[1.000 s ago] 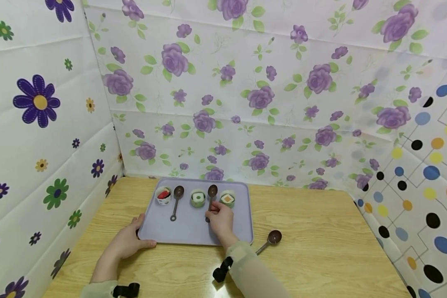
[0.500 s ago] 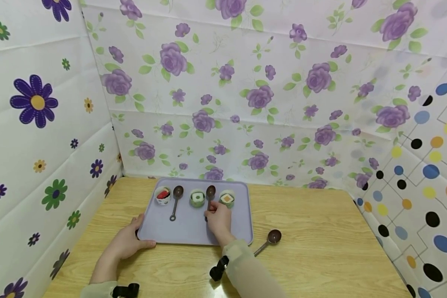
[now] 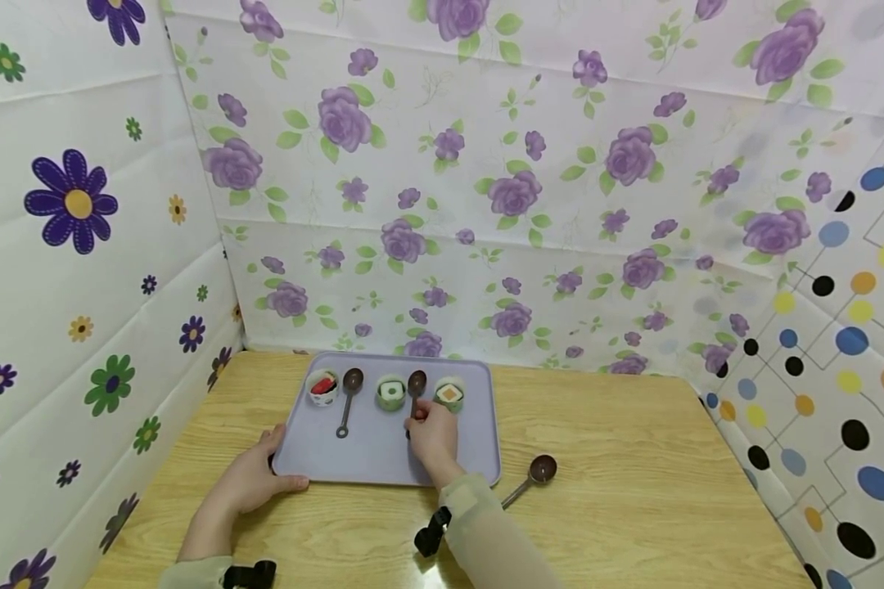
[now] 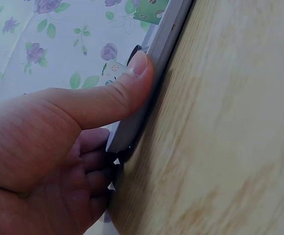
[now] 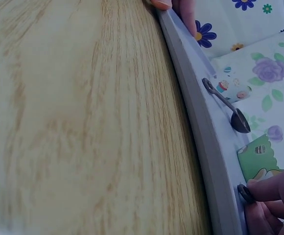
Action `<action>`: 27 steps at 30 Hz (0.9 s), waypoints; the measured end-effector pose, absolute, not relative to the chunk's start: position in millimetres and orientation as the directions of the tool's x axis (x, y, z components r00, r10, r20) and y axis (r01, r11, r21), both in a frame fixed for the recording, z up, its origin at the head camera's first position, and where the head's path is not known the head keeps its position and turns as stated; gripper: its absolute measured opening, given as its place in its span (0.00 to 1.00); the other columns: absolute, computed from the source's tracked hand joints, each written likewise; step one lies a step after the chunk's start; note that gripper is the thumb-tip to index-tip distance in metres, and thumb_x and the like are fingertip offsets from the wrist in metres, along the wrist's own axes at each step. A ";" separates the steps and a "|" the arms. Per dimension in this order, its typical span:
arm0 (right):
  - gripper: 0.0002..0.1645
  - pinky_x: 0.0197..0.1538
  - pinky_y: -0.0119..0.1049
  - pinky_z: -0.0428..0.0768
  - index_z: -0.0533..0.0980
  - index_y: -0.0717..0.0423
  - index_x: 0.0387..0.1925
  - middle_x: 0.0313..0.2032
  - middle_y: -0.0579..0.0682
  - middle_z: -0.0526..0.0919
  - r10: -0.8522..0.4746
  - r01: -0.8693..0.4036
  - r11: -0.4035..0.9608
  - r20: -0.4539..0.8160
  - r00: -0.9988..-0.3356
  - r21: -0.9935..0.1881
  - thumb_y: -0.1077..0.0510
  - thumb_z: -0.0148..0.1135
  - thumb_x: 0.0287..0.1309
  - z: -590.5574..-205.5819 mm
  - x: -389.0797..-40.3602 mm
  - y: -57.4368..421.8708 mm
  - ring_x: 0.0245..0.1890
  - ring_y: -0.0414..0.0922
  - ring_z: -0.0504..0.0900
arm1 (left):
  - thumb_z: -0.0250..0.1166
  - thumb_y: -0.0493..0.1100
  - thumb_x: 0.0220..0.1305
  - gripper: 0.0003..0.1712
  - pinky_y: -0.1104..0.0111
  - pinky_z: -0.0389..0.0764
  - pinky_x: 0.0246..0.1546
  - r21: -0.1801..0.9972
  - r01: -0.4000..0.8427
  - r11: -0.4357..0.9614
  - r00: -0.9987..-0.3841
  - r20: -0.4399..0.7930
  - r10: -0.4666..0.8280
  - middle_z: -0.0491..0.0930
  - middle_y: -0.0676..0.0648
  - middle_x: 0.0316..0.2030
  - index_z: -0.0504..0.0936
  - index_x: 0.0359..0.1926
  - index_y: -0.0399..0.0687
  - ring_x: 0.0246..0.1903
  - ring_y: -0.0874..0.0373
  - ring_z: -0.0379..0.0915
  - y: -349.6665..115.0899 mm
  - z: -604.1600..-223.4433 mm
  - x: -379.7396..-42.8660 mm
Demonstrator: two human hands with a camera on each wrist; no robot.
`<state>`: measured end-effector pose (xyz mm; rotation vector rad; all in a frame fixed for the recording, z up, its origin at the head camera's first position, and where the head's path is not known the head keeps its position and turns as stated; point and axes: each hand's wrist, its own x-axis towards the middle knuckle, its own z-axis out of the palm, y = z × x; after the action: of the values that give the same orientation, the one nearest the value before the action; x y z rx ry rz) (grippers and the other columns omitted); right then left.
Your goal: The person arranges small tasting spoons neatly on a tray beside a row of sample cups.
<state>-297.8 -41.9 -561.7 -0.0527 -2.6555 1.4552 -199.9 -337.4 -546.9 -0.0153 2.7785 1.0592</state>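
A lavender tray [image 3: 339, 458] lies on the wooden table. My left hand [image 3: 246, 481] grips its front left corner; in the left wrist view the thumb [image 4: 107, 100] lies along the front edge, the fingers round the side. My right hand [image 3: 436, 435] pinches the handle of a brown measuring spoon [image 3: 417, 381] on the tray; the right wrist view shows the handle's end [image 5: 245, 194] between thumb and fingers. Another spoon [image 3: 349, 401] lies to the left. Three paper cups hold sushi-like pieces: a red-topped cup [image 3: 324, 397], a middle green cup [image 3: 391, 399] and a right green cup [image 3: 451, 402].
A third brown spoon [image 3: 542, 469] lies on the table [image 3: 619, 507] right of the tray, its handle partly behind the right sleeve [image 3: 497, 532]. A floral sheet [image 3: 471, 196] hangs behind the table, with patterned sheets at both sides.
My right hand has shifted slightly left with the pinched spoon, mostly between the two earlier frames. The left hand and tray have stayed in place.
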 end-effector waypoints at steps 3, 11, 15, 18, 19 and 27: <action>0.14 0.42 0.37 0.85 0.89 0.59 0.48 0.30 0.41 0.85 0.081 -0.025 0.548 0.083 -0.993 -0.836 0.65 0.76 0.59 -562.0 -297.8 -42.1 0.32 0.37 0.82 | 0.82 0.63 0.54 0.75 0.31 0.49 0.76 0.663 -0.075 0.745 -0.985 -0.164 0.047 0.46 0.21 0.79 0.47 0.82 0.24 0.78 0.21 0.41 -337.6 -547.9 -199.8; 0.09 0.41 0.36 0.84 0.89 0.57 0.43 0.30 0.40 0.84 0.065 -0.033 0.562 0.084 -0.994 -0.827 0.64 0.76 0.60 -562.8 -299.0 -42.1 0.32 0.37 0.81 | 0.82 0.64 0.54 0.76 0.31 0.50 0.75 0.665 -0.071 0.743 -0.986 -0.161 0.051 0.46 0.21 0.79 0.47 0.82 0.24 0.78 0.21 0.41 -339.2 -550.3 -201.1; 0.10 0.42 0.37 0.84 0.89 0.57 0.45 0.30 0.41 0.84 0.062 -0.033 0.561 0.082 -0.995 -0.827 0.64 0.76 0.60 -563.2 -298.9 -41.5 0.32 0.38 0.81 | 0.82 0.64 0.54 0.76 0.32 0.50 0.76 0.664 -0.067 0.745 -0.986 -0.159 0.053 0.46 0.21 0.79 0.47 0.82 0.24 0.78 0.21 0.41 -339.0 -550.3 -201.7; 0.12 0.42 0.37 0.85 0.89 0.58 0.47 0.31 0.41 0.85 0.067 -0.030 0.559 0.081 -0.994 -0.828 0.64 0.76 0.60 -562.7 -298.8 -41.3 0.33 0.38 0.82 | 0.83 0.63 0.54 0.76 0.32 0.49 0.76 0.669 -0.069 0.740 -0.985 -0.162 0.054 0.46 0.21 0.79 0.47 0.82 0.24 0.78 0.21 0.40 -339.4 -550.7 -202.1; 0.13 0.43 0.37 0.85 0.89 0.58 0.48 0.31 0.41 0.85 0.070 -0.027 0.557 0.080 -0.994 -0.830 0.64 0.76 0.60 -562.4 -298.9 -41.3 0.33 0.38 0.82 | 0.83 0.63 0.54 0.76 0.32 0.50 0.76 0.668 -0.069 0.741 -0.985 -0.163 0.055 0.46 0.21 0.79 0.46 0.82 0.24 0.78 0.21 0.40 -339.4 -550.5 -202.1; 0.13 0.42 0.36 0.86 0.89 0.59 0.47 0.32 0.42 0.87 0.072 -0.030 0.543 0.082 -0.994 -0.839 0.64 0.77 0.60 -561.5 -298.5 -40.7 0.33 0.37 0.84 | 0.82 0.63 0.55 0.75 0.31 0.49 0.76 0.670 -0.071 0.739 -0.984 -0.169 0.059 0.45 0.21 0.79 0.45 0.82 0.25 0.78 0.21 0.39 -339.6 -549.9 -202.0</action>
<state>-298.5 -40.7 -561.5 -0.0367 -2.6642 1.4521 -202.0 -339.6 -549.9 -0.0099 2.7593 1.0751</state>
